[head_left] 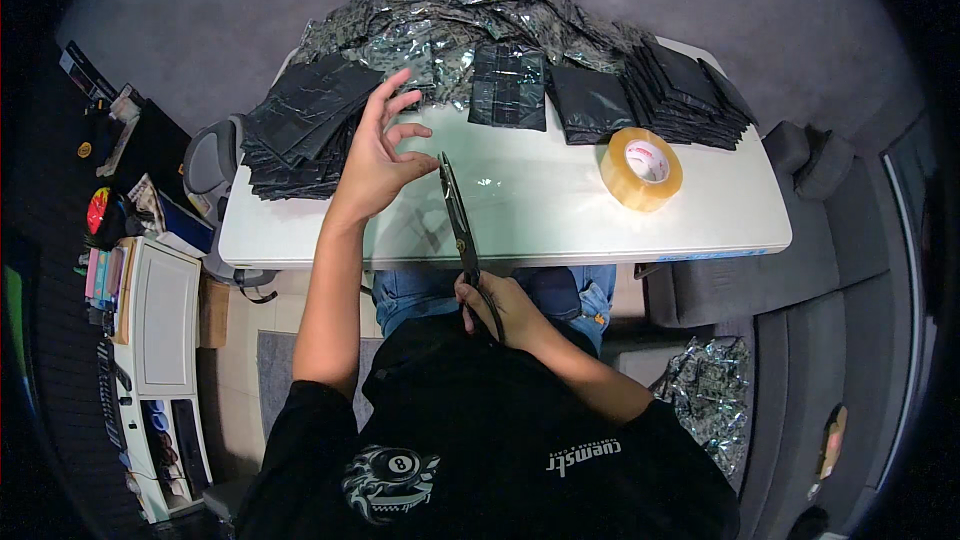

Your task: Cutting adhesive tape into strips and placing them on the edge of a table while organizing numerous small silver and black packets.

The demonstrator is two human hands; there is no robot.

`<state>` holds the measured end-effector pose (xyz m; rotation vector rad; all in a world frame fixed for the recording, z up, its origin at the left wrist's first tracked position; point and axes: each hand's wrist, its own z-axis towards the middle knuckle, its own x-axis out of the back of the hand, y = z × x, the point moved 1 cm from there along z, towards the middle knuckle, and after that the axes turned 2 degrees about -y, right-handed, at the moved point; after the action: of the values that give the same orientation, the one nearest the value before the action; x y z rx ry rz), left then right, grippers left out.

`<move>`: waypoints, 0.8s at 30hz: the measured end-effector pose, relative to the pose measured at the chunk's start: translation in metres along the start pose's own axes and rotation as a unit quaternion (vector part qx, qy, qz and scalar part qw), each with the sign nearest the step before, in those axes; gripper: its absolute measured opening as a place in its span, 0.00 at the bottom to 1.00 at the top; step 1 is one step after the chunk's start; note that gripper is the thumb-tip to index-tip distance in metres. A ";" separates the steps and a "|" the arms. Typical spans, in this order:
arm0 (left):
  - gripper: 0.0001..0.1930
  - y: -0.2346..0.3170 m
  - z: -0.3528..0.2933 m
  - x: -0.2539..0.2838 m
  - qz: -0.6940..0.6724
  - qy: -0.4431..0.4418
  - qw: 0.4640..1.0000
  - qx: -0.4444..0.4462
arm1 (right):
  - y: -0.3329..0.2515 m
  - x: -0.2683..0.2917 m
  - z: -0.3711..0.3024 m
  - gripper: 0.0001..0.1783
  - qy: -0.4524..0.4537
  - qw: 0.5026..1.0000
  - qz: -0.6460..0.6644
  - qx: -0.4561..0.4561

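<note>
My right hand [510, 312] is closed around the handles of a pair of dark scissors [457, 215], close to my lap at the table's near edge. The blades point up and away from me, nearly closed together. Raised over the white table [560, 225], my left hand [380, 155] has its fingers spread, the thumb tip beside the scissors' tip. I cannot make out anything between its fingers. Behind it on the left lies a stack of folded black plastic packets [300, 130]. A single flat black packet [508, 88] lies past the scissors.
A large roll of clear yellowish tape [628, 180] lies at the right of the table. Further black packets [680, 90] are stacked behind it. Shiny camouflage-patterned packages [430, 15] pile along the far edge. More shiny wrapping [705, 395] sits by the grey sofa [700, 285].
</note>
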<state>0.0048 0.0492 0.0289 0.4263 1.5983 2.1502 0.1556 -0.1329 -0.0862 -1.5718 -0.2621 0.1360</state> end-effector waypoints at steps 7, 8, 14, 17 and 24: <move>0.57 0.003 -0.001 -0.002 -0.006 0.013 1.000 0.004 | -0.004 0.002 0.000 0.19 0.007 1.000 0.001 -0.024; 0.57 0.004 -0.001 -0.002 -0.006 0.013 1.000 0.004 | -0.004 0.002 0.000 0.19 0.008 1.000 0.006 -0.027; 0.55 0.016 -0.008 -0.006 -0.036 0.017 0.998 -0.057 | -0.015 0.010 0.002 0.20 0.004 0.999 0.037 -0.018; 0.54 0.027 -0.013 -0.006 -0.083 0.011 0.992 -0.092 | -0.014 0.015 0.004 0.20 -0.007 0.999 0.033 -0.021; 0.53 0.033 -0.026 0.013 -0.085 0.055 0.978 -0.184 | -0.058 0.051 0.015 0.30 0.000 0.988 -0.143 -0.058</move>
<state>-0.0237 0.0262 0.0526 0.0531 1.1987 2.3003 0.1962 -0.1057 -0.0245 -1.6308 -0.5002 -0.1044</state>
